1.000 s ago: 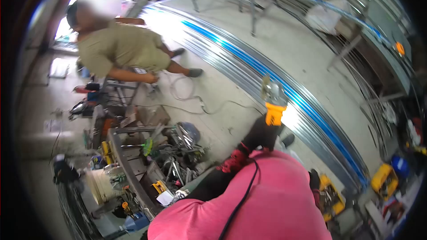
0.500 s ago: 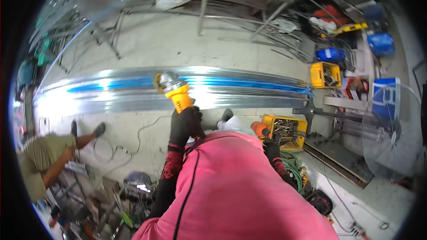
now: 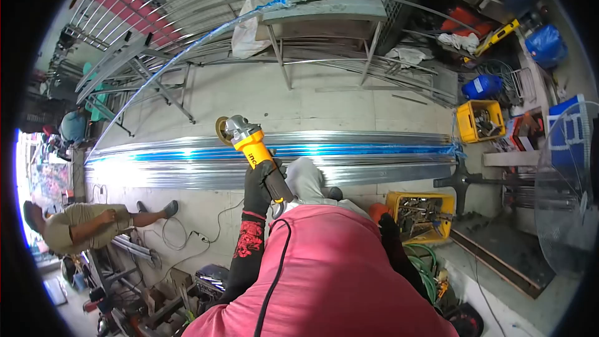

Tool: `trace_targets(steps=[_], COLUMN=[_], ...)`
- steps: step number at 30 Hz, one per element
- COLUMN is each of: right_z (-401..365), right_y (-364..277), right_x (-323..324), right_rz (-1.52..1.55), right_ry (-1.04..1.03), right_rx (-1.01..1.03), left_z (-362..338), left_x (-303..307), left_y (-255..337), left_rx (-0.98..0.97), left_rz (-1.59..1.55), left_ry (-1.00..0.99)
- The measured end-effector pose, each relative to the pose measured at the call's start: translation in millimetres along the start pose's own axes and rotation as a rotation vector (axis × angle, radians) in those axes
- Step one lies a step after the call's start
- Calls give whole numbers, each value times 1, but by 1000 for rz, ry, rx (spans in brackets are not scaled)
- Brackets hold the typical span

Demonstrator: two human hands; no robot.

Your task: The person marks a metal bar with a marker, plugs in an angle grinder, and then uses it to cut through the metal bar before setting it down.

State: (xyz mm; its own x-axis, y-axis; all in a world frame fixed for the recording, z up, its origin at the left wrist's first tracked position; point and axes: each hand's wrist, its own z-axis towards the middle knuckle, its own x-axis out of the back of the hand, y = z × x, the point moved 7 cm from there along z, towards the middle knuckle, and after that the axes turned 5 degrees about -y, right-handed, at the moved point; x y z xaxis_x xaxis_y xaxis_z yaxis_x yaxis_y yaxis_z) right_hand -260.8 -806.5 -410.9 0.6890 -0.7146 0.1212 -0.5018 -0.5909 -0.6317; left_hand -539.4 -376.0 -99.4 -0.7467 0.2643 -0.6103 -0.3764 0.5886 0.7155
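My left hand [image 3: 261, 184], in a black glove, is wrapped round the body of a yellow and black angle grinder [image 3: 253, 150]. The grinder's disc [image 3: 222, 130] points up and to the left, over long shiny metal bars [image 3: 349, 171] with blue wrapping that lie across the floor. A black cord runs down over the pink shirt. My right hand [image 3: 388, 226], also black-gloved, hangs at my right side, beside an orange object [image 3: 377, 211] and the yellow crate of metal parts [image 3: 450, 217]. Its fingers are mostly hidden, and whether it touches the orange object is unclear.
At the left sits a person [image 3: 93, 224] in khaki, near cables on the floor. A metal table [image 3: 324, 7] with an orange tape measure stands ahead. A smaller yellow crate [image 3: 463, 126], blue bags and a fan [image 3: 564, 190] are on the right; tools clutter the lower left.
The view has tilted, showing more ahead. A light grey trouser leg is now more visible forward beside the grinder. My left hand still holds the grinder; my right hand is more hidden.
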Motion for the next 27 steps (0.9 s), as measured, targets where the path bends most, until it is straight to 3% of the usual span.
trace_targets(steps=[7,9,10,12,15,18,21,23,27], right_z=[33,27,24,10,63,114,156,186,232], right_y=[59,4,-25,-92,-160,-270,-395,-474,-586], right_x=[54,55,50,36,23,20,13,11,-7], right_rz=[362,494,496,497,624,602,556,502,395], right_ry=[-78,-239,-156,9,-64,-159,-88,-112,-143], right_rx=[-235,-29,-40,-61,47,130,271,381,314], left_z=[26,40,39,54,100,150,221,269,339], left_x=[-18,-18,-46,-41,-23,-27,-24,-17,-19], left_y=[1,2,19,21,27,40,55,66,90], left_rx=[-33,-30,-76,-79,-86,-94,-96,-197,-231], left_rz=[-72,-191,-144,-142,-137,-116,-153,-99,-50], left_ry=[-25,-48,-83,2,-1,-7,-40,13,167])
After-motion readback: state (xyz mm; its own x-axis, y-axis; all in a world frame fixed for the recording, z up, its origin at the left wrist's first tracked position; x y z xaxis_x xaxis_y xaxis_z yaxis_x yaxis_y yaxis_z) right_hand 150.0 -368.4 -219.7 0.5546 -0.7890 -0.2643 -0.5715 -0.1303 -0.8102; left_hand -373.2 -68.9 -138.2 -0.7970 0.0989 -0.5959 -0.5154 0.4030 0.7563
